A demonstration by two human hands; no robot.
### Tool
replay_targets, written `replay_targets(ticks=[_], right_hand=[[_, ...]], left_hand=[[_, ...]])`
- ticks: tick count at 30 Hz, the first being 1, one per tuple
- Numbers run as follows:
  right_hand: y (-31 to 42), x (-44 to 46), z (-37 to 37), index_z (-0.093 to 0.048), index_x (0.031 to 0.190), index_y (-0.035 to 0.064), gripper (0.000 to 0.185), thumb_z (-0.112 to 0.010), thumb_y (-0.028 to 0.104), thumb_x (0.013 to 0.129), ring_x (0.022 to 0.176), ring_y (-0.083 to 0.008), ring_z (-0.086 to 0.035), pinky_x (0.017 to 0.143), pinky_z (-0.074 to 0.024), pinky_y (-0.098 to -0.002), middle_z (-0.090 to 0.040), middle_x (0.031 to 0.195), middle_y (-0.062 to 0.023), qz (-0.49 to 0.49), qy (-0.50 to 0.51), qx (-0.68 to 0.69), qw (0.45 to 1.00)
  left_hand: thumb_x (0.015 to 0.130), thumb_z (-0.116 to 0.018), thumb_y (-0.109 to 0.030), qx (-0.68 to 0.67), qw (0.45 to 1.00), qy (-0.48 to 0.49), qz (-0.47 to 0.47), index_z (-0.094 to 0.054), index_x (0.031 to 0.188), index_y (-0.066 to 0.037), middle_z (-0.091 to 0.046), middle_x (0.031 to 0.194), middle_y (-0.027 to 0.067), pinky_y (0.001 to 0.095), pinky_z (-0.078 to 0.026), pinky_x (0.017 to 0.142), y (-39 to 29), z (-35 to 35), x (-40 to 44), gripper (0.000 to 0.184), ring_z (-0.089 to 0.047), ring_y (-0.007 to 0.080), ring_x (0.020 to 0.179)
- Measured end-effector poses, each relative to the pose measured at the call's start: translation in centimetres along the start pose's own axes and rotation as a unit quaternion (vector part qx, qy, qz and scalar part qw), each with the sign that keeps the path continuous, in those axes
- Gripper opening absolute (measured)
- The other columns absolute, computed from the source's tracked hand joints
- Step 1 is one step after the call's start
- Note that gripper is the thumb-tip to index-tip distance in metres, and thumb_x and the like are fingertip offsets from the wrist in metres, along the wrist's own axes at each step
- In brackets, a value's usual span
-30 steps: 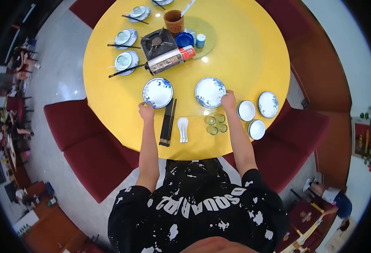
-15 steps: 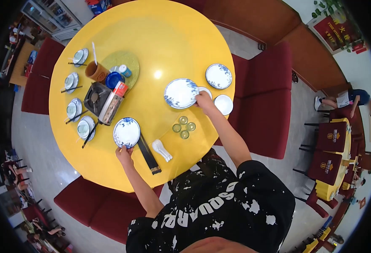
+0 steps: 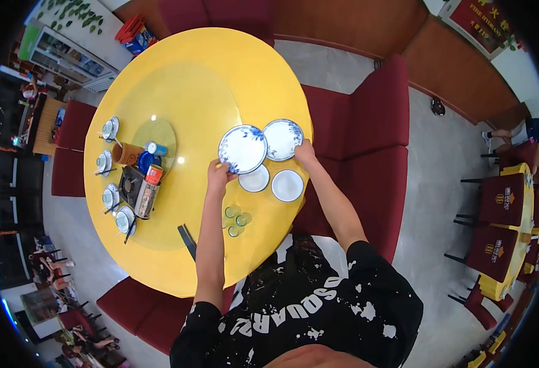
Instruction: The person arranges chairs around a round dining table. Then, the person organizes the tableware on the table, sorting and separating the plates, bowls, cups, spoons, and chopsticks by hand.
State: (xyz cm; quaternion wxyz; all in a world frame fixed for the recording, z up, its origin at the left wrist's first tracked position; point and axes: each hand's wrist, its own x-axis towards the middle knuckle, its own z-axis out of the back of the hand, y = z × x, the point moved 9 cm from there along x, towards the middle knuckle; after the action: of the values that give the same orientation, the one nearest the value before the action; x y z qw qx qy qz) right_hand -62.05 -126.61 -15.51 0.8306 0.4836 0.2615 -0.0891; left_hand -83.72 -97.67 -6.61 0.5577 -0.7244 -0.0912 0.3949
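My left hand (image 3: 219,174) grips the near rim of a white plate with blue floral edging (image 3: 242,150). My right hand (image 3: 305,153) has its fingers on the right rim of a similar blue-patterned plate (image 3: 283,138). The left plate overlaps the right one's edge; whether more plates lie underneath cannot be seen. Just below them are two white bowls, the left bowl (image 3: 253,180) partly covered by the left plate and the right bowl (image 3: 287,186) by the table edge. Several small glasses (image 3: 237,222) stand nearer my body. Black chopsticks (image 3: 187,240) lie partly behind my left forearm.
On the round yellow table (image 3: 220,55), a portable gas stove (image 3: 132,182), a brown container (image 3: 126,154) and a blue dish (image 3: 146,162) stand left. Several place settings, including a bowl set (image 3: 125,221), line the left edge. Dark red chairs (image 3: 377,116) flank the table.
My left hand has carried its plate right and away from me, beside the other plate. My right hand's plate now sits where one separate plate was. The white spoons are hidden behind my left arm.
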Motion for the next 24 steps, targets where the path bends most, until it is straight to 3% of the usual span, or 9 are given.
replay_targets(ticks=[3, 4, 8, 11, 14, 17, 21, 24], right_hand=[[2.8, -1.7, 2.2, -0.059, 0.115, -0.0066, 0.037, -0.05, 0.003, 0.081, 0.099, -0.0399, -0.066, 0.086, -0.0512, -0.0447, -0.065, 0.111, -0.0276, 0.049, -0.029, -0.044, 0.997], [3.4, -1.6, 2.6, -0.059, 0.118, -0.0058, 0.04, -0.053, 0.005, 0.08, 0.108, -0.0423, -0.062, 0.094, -0.0475, -0.046, -0.064, 0.117, -0.0283, 0.062, 0.001, -0.089, 0.994], [3.8, -1.2, 4.1, -0.061, 0.115, -0.0022, 0.035, -0.056, 0.007, 0.081, 0.105, -0.0445, -0.059, 0.092, -0.0472, -0.0485, -0.063, 0.108, -0.0283, 0.14, -0.096, -0.067, 0.983], [3.6, -0.8, 5.0, -0.062, 0.116, 0.0003, 0.034, -0.06, 0.006, 0.082, 0.098, -0.0392, -0.062, 0.087, -0.0497, -0.0463, -0.065, 0.096, -0.0242, 0.15, -0.13, -0.092, 0.976], [3.3, -0.7, 5.1, -0.063, 0.117, 0.0026, 0.035, -0.062, 0.007, 0.082, 0.099, -0.0376, -0.062, 0.087, -0.0493, -0.0446, -0.063, 0.1, -0.0233, 0.191, -0.113, -0.078, 0.972], [2.5, -0.1, 4.4, -0.066, 0.117, 0.0042, 0.034, -0.064, 0.009, 0.084, 0.098, -0.036, -0.062, 0.088, -0.0497, -0.0422, -0.064, 0.1, -0.0221, 0.159, -0.067, -0.024, 0.985], [2.5, -0.7, 4.3, -0.065, 0.123, 0.0051, 0.035, -0.062, 0.012, 0.089, 0.094, -0.0324, -0.064, 0.086, -0.0509, -0.0401, -0.066, 0.095, -0.0196, 0.219, -0.111, -0.023, 0.969], [1.3, 1.1, 3.7, -0.062, 0.129, 0.0054, 0.036, -0.058, 0.015, 0.094, 0.084, -0.0269, -0.066, 0.08, -0.0528, -0.0356, -0.067, 0.096, -0.0174, 0.216, -0.091, -0.014, 0.972]], left_hand=[[0.095, -0.052, -0.005, 0.069, 0.997, 0.022, 0.038, -0.042, 0.127, 0.007, -0.065, 0.098, 0.02, 0.0317, -0.062, 0.063, 0.3, -4.7, 2.5, 0.036, -0.069, 0.0237, 0.074], [0.095, -0.051, -0.004, 0.09, 0.994, 0.026, 0.049, -0.042, 0.127, 0.007, -0.065, 0.097, 0.0202, 0.0313, -0.062, 0.062, 0.7, -5.8, 3.2, 0.036, -0.069, 0.0237, 0.073], [0.094, -0.051, -0.004, 0.14, 0.988, 0.031, 0.063, -0.042, 0.126, 0.006, -0.065, 0.095, 0.0202, 0.0312, -0.062, 0.058, 1.9, -8.7, 5.8, 0.034, -0.069, 0.024, 0.071], [0.096, -0.053, -0.006, 0.153, 0.986, 0.024, 0.066, -0.045, 0.122, 0.003, -0.065, 0.093, 0.0184, 0.0309, -0.06, 0.057, 2.6, -10.3, 7.0, 0.028, -0.068, 0.0227, 0.069], [0.096, -0.053, -0.005, 0.14, 0.987, 0.031, 0.069, -0.045, 0.121, 0.002, -0.065, 0.092, 0.018, 0.0317, -0.06, 0.057, 3.7, -11.3, 6.9, 0.027, -0.068, 0.0229, 0.069], [0.096, -0.053, -0.004, 0.178, 0.981, 0.004, 0.072, -0.046, 0.12, 0.003, -0.064, 0.096, 0.0184, 0.0314, -0.061, 0.057, 4.4, -11.4, 7.5, 0.026, -0.068, 0.0233, 0.069], [0.096, -0.053, -0.005, 0.138, 0.989, 0.014, 0.058, -0.047, 0.124, 0.004, -0.062, 0.106, 0.0179, 0.0306, -0.061, 0.057, 3.6, -12.6, 7.0, 0.031, -0.068, 0.0236, 0.068], [0.096, -0.053, -0.006, 0.203, 0.979, -0.003, 0.028, -0.059, 0.127, 0.001, -0.067, 0.094, 0.013, 0.0302, -0.06, 0.054, 2.4, -13.6, 6.3, 0.033, -0.068, 0.0191, 0.066]])
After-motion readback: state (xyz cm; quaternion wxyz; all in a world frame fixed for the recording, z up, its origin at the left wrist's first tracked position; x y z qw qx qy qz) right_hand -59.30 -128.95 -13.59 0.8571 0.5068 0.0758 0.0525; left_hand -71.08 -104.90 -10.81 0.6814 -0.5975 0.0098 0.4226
